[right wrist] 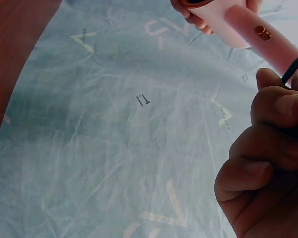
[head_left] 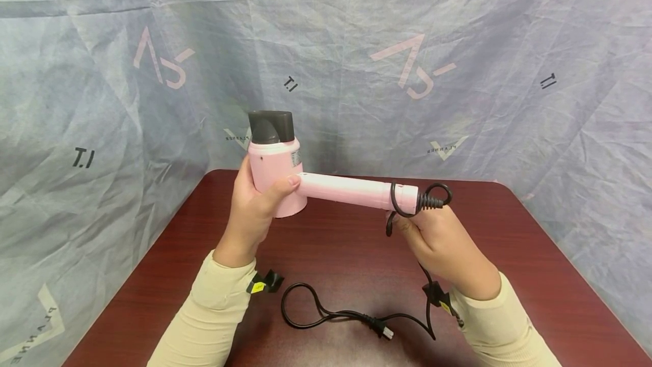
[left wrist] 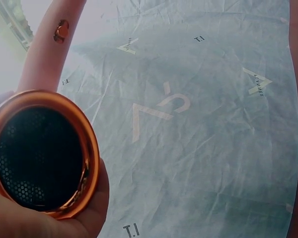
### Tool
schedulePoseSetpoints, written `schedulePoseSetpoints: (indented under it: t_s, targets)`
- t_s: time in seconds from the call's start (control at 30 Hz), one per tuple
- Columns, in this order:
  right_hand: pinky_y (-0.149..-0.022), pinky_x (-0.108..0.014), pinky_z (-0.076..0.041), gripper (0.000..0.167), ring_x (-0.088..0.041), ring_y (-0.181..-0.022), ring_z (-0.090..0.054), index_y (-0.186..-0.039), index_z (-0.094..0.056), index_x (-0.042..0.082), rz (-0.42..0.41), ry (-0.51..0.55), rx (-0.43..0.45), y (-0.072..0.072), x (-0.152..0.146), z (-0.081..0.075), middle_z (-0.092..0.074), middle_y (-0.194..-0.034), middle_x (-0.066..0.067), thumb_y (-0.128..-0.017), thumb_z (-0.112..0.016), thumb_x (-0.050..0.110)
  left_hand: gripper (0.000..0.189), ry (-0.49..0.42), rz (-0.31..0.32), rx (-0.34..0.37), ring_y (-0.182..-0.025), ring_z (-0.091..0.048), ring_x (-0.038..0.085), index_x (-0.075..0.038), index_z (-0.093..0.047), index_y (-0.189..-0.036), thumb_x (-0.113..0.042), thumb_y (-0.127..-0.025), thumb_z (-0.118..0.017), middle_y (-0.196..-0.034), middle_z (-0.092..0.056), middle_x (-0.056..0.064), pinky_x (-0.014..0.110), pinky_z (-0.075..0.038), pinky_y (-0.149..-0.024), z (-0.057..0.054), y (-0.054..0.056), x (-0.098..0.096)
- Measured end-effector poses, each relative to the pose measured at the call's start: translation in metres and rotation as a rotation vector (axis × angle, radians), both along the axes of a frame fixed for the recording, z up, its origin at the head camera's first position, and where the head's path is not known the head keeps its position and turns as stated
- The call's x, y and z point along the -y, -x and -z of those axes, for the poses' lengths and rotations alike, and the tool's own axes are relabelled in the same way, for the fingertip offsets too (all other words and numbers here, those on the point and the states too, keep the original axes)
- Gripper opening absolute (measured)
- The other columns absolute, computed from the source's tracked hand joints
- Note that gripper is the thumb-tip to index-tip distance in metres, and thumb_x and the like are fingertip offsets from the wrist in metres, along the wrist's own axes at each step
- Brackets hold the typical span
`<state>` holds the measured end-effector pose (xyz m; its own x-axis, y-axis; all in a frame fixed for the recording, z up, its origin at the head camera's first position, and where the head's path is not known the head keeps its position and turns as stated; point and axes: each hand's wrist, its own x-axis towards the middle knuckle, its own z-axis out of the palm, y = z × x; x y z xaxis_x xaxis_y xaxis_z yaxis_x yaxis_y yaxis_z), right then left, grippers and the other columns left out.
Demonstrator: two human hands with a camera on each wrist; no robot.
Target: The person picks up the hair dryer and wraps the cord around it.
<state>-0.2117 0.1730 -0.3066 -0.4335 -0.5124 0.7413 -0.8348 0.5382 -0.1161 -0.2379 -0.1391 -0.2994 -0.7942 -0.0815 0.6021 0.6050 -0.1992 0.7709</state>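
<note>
A pink hair dryer (head_left: 351,190) with a black nozzle (head_left: 272,126) is held up above the table, its nozzle upward and its handle pointing right. My left hand (head_left: 252,205) grips the barrel, thumb lying near where the handle joins. In the left wrist view, the copper-coloured rim (left wrist: 92,144) surrounds a dark mesh intake. At the handle's end, my right hand (head_left: 445,242) holds the black power cord (head_left: 440,188) in curled fingers. One turn of the cord loops around the handle's end. Small copper-coloured controls (right wrist: 262,33) show on the handle.
The rest of the cord hangs from my right hand onto the dark red tabletop (head_left: 326,254), where it lies in a loop with its plug (head_left: 379,326) near the front. Wrinkled grey sheeting (head_left: 326,61) with printed letters stands behind and at both sides.
</note>
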Motion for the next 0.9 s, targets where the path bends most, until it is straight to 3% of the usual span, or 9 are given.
schedulePoseSetpoints:
  t_s: [0.13,0.27,0.37,0.53,0.73,0.9]
  targets:
    - [-0.069,-0.021,-0.039,0.033,-0.004,-0.071,-0.044,-0.094,-0.068,0.015,-0.061,-0.003,-0.024,0.000,0.003,-0.001,-0.048,-0.074,0.009,-0.110,-0.048,0.035,0.063,0.025,-0.025,-0.010,-0.100,-0.065,0.030,-0.015,-0.054,-0.139,-0.002,-0.082,-0.078,-0.117,-0.064,0.013,0.036,-0.060,-0.082,0.000,0.000,0.001]
    - [-0.061,-0.016,-0.039,0.009,-0.001,-0.064,-0.041,-0.096,-0.069,0.016,-0.088,-0.022,0.022,-0.004,0.004,-0.003,-0.046,-0.069,0.012,-0.102,-0.064,0.013,0.063,0.026,-0.053,-0.014,-0.099,-0.065,0.030,-0.014,-0.055,-0.138,-0.003,-0.081,-0.080,-0.116,-0.065,0.012,0.036,-0.060,-0.082,0.001,0.001,0.001]
    - [-0.056,-0.014,-0.036,0.009,0.002,-0.061,-0.037,-0.096,-0.067,0.017,-0.087,-0.045,0.042,-0.005,0.005,-0.002,-0.043,-0.067,0.014,-0.098,-0.067,0.008,0.063,0.016,-0.064,-0.013,-0.099,-0.065,0.030,-0.014,-0.055,-0.137,-0.003,-0.081,-0.081,-0.115,-0.065,0.013,0.036,-0.059,-0.082,0.001,0.002,0.002]
    - [-0.054,-0.013,-0.033,0.026,0.004,-0.059,-0.032,-0.093,-0.062,0.017,-0.106,-0.063,0.009,-0.005,0.007,-0.002,-0.040,-0.065,0.014,-0.110,-0.049,0.032,0.064,0.022,-0.077,-0.018,-0.101,-0.064,0.033,-0.017,-0.055,-0.137,-0.004,-0.081,-0.081,-0.117,-0.064,0.014,0.037,-0.059,-0.082,0.001,0.003,0.002]
    - [-0.057,-0.014,-0.039,0.018,0.004,-0.060,-0.039,-0.097,-0.064,0.017,-0.120,-0.073,-0.016,-0.008,0.008,-0.004,-0.047,-0.068,0.014,-0.108,-0.054,0.027,0.064,0.029,-0.098,-0.009,-0.102,-0.063,0.033,-0.017,-0.055,-0.137,-0.005,-0.081,-0.081,-0.118,-0.064,0.013,0.037,-0.059,-0.083,0.001,0.003,0.004]
    - [-0.059,-0.015,-0.042,0.028,0.004,-0.062,-0.043,-0.097,-0.065,0.016,-0.135,-0.072,-0.041,-0.012,0.010,-0.006,-0.050,-0.070,0.014,-0.111,-0.047,0.032,0.064,0.034,-0.113,-0.003,-0.103,-0.063,0.031,-0.017,-0.054,-0.138,-0.005,-0.081,-0.082,-0.118,-0.064,0.011,0.037,-0.059,-0.084,0.002,0.004,0.005]
